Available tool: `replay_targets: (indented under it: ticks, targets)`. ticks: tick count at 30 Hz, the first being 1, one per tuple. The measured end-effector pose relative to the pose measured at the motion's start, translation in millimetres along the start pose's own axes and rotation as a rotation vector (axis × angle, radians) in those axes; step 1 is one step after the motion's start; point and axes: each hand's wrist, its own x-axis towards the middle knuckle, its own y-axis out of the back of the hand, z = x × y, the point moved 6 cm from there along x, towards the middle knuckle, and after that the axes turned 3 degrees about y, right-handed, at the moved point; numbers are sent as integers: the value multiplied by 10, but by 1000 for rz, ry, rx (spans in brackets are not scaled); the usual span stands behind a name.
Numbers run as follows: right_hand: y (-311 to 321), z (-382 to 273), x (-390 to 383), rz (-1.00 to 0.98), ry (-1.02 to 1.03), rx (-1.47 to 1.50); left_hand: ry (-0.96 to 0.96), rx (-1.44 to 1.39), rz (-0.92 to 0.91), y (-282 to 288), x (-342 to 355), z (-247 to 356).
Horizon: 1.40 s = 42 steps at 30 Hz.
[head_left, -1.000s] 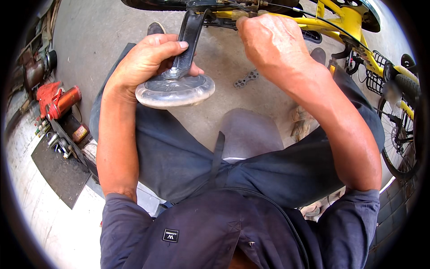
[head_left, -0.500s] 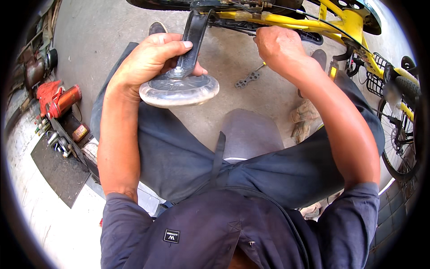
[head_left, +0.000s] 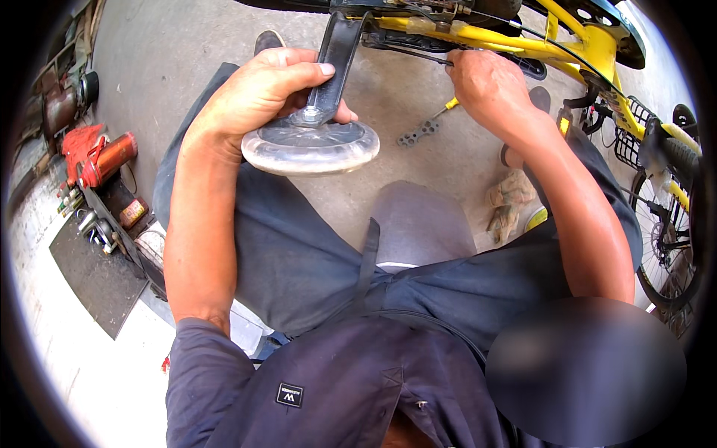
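My left hand (head_left: pixel 258 93) is closed round the black metal bracket (head_left: pixel 336 63) of a training wheel, with the thumb on the near face and a fingertip showing behind it. Below that hand hangs the clear-rimmed training wheel (head_left: pixel 310 154), bolted to the bracket's lower end. The bracket's upper end meets the axle area of a yellow bicycle (head_left: pixel 493 39). My right hand (head_left: pixel 489 84) is closed beside the frame, on the end of a thin dark rod (head_left: pixel 418 55). What lies inside that fist is hidden.
On the concrete between my legs lies a flat multi-hole wrench (head_left: pixel 420 134) near a yellow-handled tool (head_left: pixel 451 104). An orange-red cylinder (head_left: pixel 116 158) and metal parts sit at the left. Another bicycle's wheel (head_left: pixel 665 239) stands at the right. A blurred dark patch covers my right upper arm.
Both hands, the training wheel and the bicycle have shifted slightly right in the picture. The right hand is a little farther right along the frame. Both grips look the same.
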Motion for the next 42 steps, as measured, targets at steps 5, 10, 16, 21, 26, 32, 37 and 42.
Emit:
replay_targets:
  ticks: [5,10,16,21,26,32,37,42]
  targets:
    - [107,-52,-76,31,36,40,-22,-7,-27,-22,9,-2]
    - [231,-86,-106,45,40,47,36,22,-26,60,27,-79]
    - [313,-167,-93,112,51,92,-11,11,1,-7,-12,-29]
    - [358,-169,-122,243,127,116,6,5,15,-54,-9,28]
    - [396,-190,-84,227,87,104,-12,28,7,-24,-8,33]
    - [428,-171,-112,229,72,89,-22,50,12,-24,1,46]
    - [468,-199,-128,263,115,108,-8,-3,0,12,7,20]
    - [486,-236,-116,277,134,118,-5,17,-1,-8,14,20]
